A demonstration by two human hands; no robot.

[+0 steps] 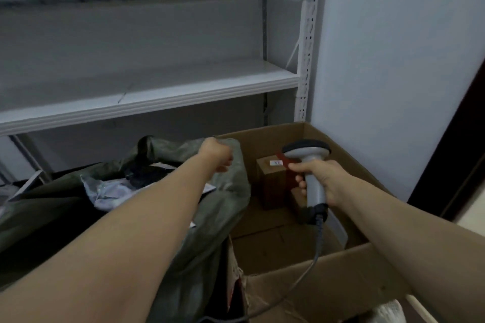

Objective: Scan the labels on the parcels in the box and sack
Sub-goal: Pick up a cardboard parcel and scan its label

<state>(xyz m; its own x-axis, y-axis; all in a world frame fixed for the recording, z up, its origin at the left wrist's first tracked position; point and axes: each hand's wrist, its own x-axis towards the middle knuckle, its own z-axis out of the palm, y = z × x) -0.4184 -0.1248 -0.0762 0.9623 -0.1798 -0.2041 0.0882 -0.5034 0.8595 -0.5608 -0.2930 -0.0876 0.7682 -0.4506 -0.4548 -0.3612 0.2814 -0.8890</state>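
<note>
Head camera gives me both forearms reaching out over two containers on the floor in front of a white metal shelving unit (157,92). My left hand (216,155) is balled into a fist at the far rim of the green sack (220,207), its fingers curled around a fold of the fabric there. Inside the sack's mouth I can see a pale crumpled plastic parcel (105,191) and something black (141,170) beyond it, towards the far edge; no label on either is readable from here. My right hand (324,181) is wrapped tight around the grey handle of the scanner (311,164), which I hold above the open cardboard box (328,267) with its dark head pointing away from me. The scanner's cable (309,267) drops from the handle's base and trails over the box's near wall. In the box, a brown parcel (273,186) stands upright near the far left corner, just beside the sack's bulging side. A small white label (276,163) sits on its top face, and a red glow (284,161) falls on that face next to the label, directly under the scanner head. Flatter brown cartons (275,244) lie along the box's floor towards the near wall.
</note>
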